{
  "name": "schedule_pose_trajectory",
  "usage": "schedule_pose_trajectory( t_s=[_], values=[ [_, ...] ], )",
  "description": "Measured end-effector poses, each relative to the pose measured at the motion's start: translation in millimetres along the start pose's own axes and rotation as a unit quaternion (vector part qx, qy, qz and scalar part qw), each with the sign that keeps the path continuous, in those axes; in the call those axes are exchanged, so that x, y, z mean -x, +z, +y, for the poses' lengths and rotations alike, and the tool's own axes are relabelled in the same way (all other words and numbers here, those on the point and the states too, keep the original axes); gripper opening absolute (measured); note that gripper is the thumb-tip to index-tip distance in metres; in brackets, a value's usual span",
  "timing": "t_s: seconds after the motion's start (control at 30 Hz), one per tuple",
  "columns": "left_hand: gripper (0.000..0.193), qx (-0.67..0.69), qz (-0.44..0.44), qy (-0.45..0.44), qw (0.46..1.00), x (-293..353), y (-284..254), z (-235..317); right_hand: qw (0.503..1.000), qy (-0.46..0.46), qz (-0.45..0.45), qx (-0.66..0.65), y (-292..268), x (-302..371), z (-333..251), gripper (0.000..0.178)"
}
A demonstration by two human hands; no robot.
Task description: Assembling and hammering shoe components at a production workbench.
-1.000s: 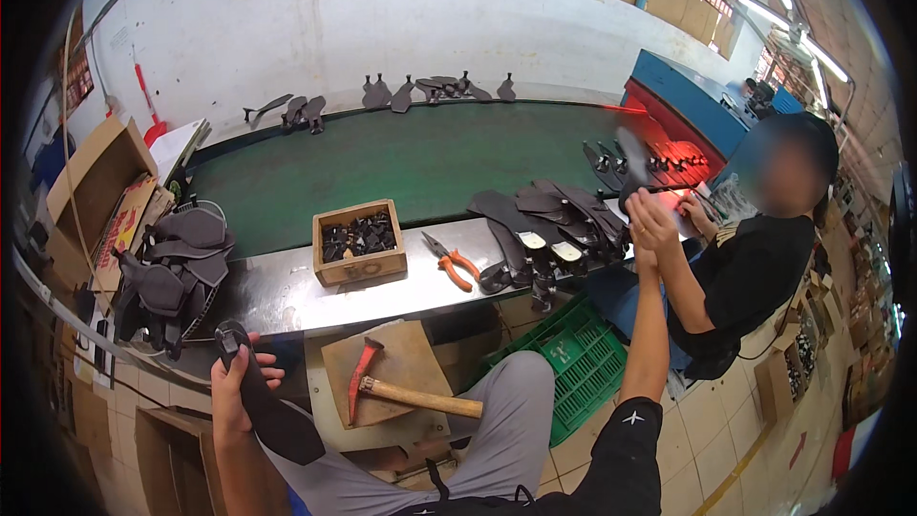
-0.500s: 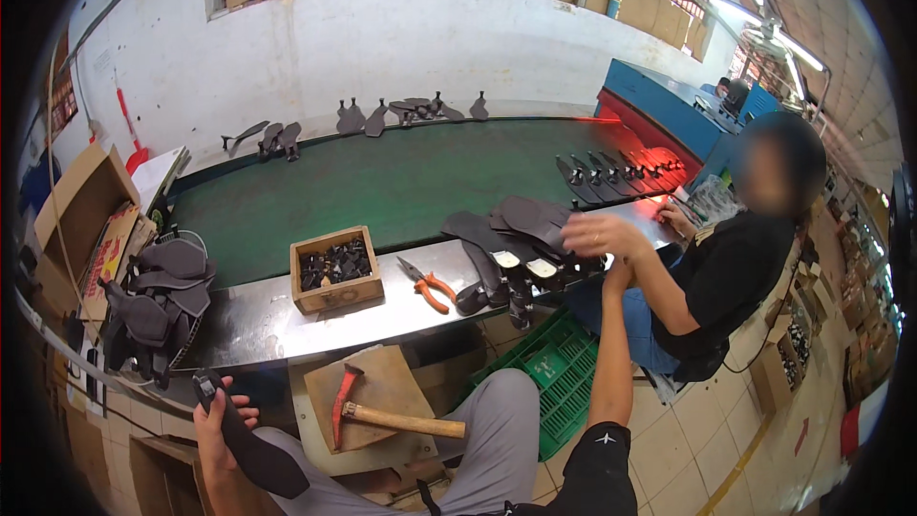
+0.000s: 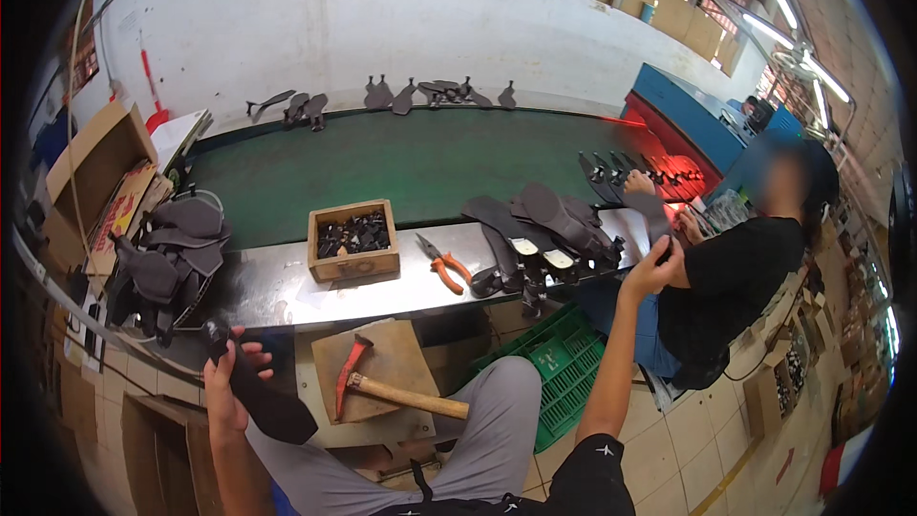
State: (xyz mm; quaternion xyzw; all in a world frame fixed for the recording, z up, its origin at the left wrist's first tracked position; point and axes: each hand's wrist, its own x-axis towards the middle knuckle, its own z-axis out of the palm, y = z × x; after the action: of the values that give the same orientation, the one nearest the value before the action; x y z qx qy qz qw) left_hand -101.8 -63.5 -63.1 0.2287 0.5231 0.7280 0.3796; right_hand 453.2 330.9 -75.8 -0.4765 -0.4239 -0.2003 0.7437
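Observation:
My left hand (image 3: pixel 227 384) is closed round a dark grey shoe insole (image 3: pixel 275 409) with a black fitting at its upper end. At the right, my raised right hand (image 3: pixel 653 272) pinches the lower end of another dark insole (image 3: pixel 647 214), beside the co-worker's arm. In front of me a hammer (image 3: pixel 406 396) with a red head and wooden handle lies on a worn board (image 3: pixel 387 349). Several insoles (image 3: pixel 549 215) with black fittings are heaped on the metal ledge, near orange-handled pliers (image 3: pixel 445 268).
A wooden box (image 3: pixel 353 270) of small black parts stands on the ledge of the green conveyor belt (image 3: pixel 411 167). Insoles fill a basket (image 3: pixel 222 229) at left. A green crate (image 3: pixel 564 373) is below. A co-worker (image 3: pixel 750 277) sits at right, beside the blue machine (image 3: pixel 683 110).
My right hand has moved right, away from the heap, and now shows an insole upright in its fingers. The co-worker's hand reaches toward the belt. My left hand keeps its insole.

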Motion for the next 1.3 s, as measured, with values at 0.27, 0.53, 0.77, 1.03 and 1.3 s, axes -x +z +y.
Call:
schedule_pose_trajectory(
  t_s=[0.27,0.53,0.77,1.03,1.3],
  values=[
    [0.045,0.221,-0.131,-0.066,0.964,-3.0,74.0,1.3,0.828,0.155,-0.257,-0.473,-20.5,85.5,-242.5,0.02],
    [0.023,0.26,-0.041,-0.032,0.964,11.3,61.1,20.6,0.58,-0.032,-0.68,-0.447,-101.0,205.3,-370.2,0.033],
    [0.031,0.272,-0.02,0.056,0.96,-51.6,-13.4,75.9,0.652,-0.003,-0.677,-0.34,-90.9,172.6,-320.9,0.033],
    [0.035,0.095,0.12,0.14,0.978,-256.6,-187.5,173.0,0.793,0.234,-0.539,-0.161,-103.5,118.7,-166.6,0.028],
    [0.085,-0.685,0.402,0.246,0.555,-333.0,-301.1,127.0,0.844,0.28,-0.451,-0.074,-126.0,93.7,-89.2,0.028]
  ],
)
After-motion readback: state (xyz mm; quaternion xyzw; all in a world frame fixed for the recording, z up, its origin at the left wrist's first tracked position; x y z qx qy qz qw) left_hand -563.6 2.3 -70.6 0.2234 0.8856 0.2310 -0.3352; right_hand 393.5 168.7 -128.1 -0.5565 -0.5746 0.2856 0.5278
